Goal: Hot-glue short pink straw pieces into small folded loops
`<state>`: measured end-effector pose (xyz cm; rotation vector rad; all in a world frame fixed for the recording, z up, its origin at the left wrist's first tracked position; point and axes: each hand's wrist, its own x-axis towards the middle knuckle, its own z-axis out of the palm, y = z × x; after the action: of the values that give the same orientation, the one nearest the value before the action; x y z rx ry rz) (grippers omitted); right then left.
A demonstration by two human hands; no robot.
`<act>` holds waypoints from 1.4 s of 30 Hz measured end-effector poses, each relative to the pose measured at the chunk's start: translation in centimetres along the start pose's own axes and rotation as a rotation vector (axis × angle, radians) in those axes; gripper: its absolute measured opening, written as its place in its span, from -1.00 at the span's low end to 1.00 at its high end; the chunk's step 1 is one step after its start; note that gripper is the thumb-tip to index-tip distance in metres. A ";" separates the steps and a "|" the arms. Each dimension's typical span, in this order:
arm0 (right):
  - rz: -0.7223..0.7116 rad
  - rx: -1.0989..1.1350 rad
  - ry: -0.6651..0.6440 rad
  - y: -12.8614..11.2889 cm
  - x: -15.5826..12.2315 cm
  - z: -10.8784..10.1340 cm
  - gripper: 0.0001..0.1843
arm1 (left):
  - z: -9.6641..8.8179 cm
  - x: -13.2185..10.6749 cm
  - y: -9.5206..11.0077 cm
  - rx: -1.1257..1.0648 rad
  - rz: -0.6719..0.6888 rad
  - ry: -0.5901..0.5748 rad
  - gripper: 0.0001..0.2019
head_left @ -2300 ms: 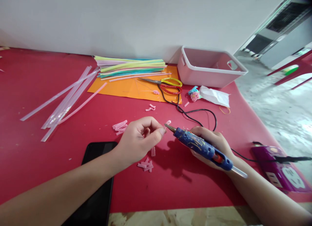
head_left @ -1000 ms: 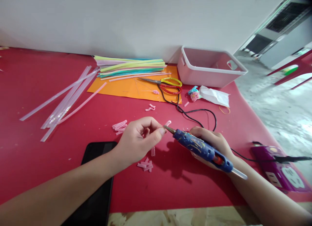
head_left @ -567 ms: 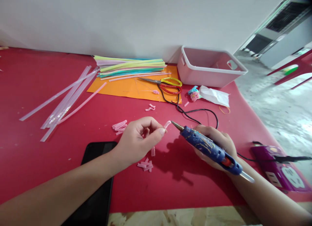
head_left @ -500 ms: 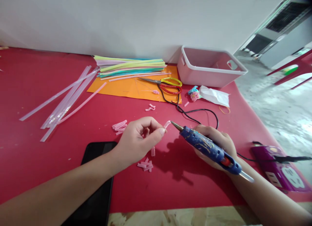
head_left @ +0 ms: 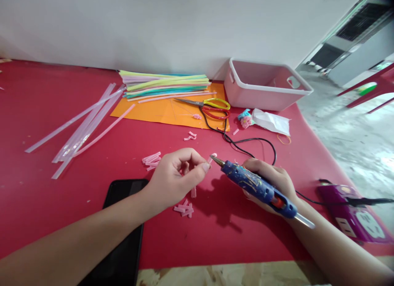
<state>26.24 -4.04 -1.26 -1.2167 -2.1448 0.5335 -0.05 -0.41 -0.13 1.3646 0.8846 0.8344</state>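
Between thumb and forefinger, my left hand (head_left: 181, 175) pinches a short piece of pink pipe cleaner (head_left: 213, 155) that sticks out to the right. My right hand (head_left: 273, 183) is wrapped round a blue hot glue gun (head_left: 255, 183), its metal nozzle right at the pink piece; whether they touch I cannot tell. A clear glue stick (head_left: 304, 220) pokes out of the gun's back end. Cut pink pieces lie in a small pile (head_left: 184, 208) below my left hand and in another pile (head_left: 151, 159) to its left. A few bent pink pieces (head_left: 190, 136) lie beyond it.
Scissors (head_left: 212, 106) and a bundle of pipe cleaners (head_left: 166, 86) rest on an orange sheet (head_left: 147, 113). Behind stands a pink basket (head_left: 264, 93). Clear glue sticks (head_left: 89, 125) lie left, a black phone (head_left: 120, 236) under my left forearm, a purple power strip (head_left: 353, 216) right. The gun's black cord (head_left: 255, 139) loops across.
The glue gun in my right hand has shifted slightly left, so its nozzle now overlaps the pink piece's end. My left hand has hardly moved.
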 end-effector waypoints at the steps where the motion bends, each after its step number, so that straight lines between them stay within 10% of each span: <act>1: -0.001 -0.001 -0.003 0.0 0.0 0.0 -0.88 | 0.0 0.0 0.0 0.004 0.011 0.005 -0.78; 42: -0.120 0.085 0.045 0.2 0.3 -0.2 -0.81 | -0.1 -0.1 0.2 0.067 0.056 0.038 -0.80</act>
<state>26.36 -3.67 -1.14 -1.0373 -2.1187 0.5345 -0.15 -0.41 0.07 1.4415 0.9145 0.8831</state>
